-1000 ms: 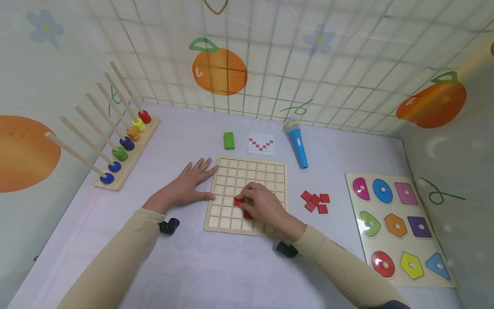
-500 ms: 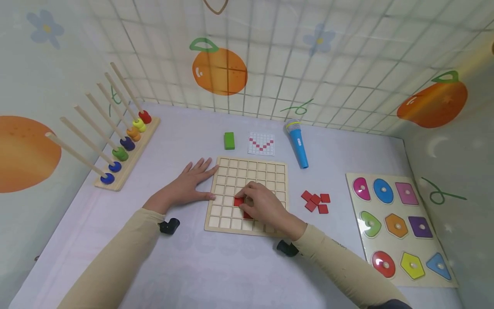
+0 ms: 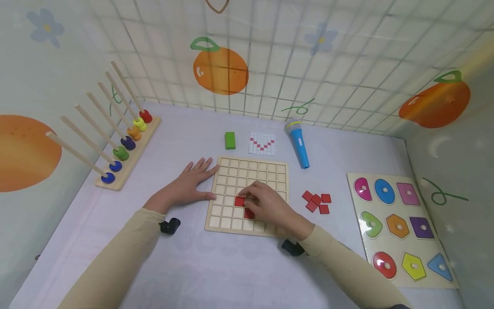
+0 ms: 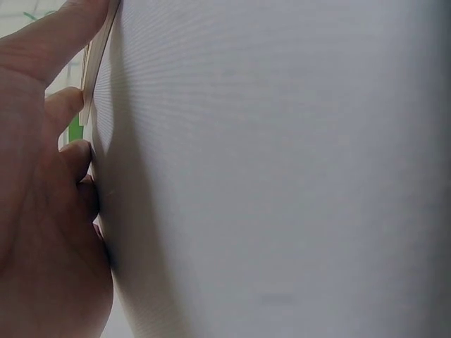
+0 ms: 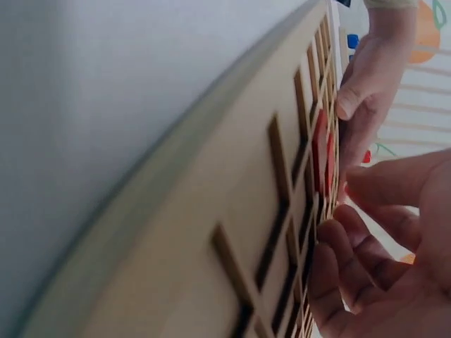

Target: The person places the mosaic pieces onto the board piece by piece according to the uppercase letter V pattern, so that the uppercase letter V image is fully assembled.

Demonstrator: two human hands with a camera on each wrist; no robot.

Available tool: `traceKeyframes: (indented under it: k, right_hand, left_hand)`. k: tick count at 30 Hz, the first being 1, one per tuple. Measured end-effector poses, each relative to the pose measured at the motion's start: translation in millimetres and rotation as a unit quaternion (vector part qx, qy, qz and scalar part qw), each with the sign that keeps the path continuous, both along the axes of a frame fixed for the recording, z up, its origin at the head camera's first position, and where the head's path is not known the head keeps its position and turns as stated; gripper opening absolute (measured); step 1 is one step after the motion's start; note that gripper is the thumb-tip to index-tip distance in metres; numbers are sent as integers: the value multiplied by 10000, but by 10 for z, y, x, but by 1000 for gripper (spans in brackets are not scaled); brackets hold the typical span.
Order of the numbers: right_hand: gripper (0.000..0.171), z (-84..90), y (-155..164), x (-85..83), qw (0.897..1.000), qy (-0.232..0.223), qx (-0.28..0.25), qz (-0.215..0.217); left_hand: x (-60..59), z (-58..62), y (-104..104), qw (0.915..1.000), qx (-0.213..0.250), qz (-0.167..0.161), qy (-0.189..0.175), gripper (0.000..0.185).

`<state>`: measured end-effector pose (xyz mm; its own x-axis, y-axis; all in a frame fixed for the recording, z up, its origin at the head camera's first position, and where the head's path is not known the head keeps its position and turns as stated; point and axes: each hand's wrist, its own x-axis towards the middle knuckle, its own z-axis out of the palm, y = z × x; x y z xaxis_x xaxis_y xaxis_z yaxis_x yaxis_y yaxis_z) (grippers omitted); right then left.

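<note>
On the pale worktop [image 3: 216, 266] before me lies a wooden grid board [image 3: 266, 169], and my right hand [image 3: 270, 205] rests over its middle, fingers curled down with the tips on a red square tile [image 3: 239, 201] seated in one of the cells (whether I pinch it or merely press it I cannot tell). A second red tile [image 3: 248, 213] sits in the cell diagonally below it, touching corner to corner. My left hand [image 3: 189, 184] lies flat and spread beside the board's left edge, thumb tip against the frame. Five loose red tiles [image 3: 316, 201] are heaped just to the right of the board. Beyond the board are a green block [image 3: 230, 140], a pattern card [image 3: 262, 143] and a blue toy microphone [image 3: 298, 143].
</note>
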<state>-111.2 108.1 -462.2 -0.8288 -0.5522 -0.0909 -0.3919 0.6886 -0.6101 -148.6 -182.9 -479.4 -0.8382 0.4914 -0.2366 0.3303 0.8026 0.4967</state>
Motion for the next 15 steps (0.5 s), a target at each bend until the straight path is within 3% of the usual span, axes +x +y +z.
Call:
traceKeyframes:
  k: [8,15]
  right_hand:
    - [23,4,128,14,9997,-12,-228,-61]
    - [25,6,220,51,9998,92,-123,-141]
  left_hand:
    - [2,18,16,10000,-21,26,-4,100]
    - [0,14,18,10000,-10,10,-9,100]
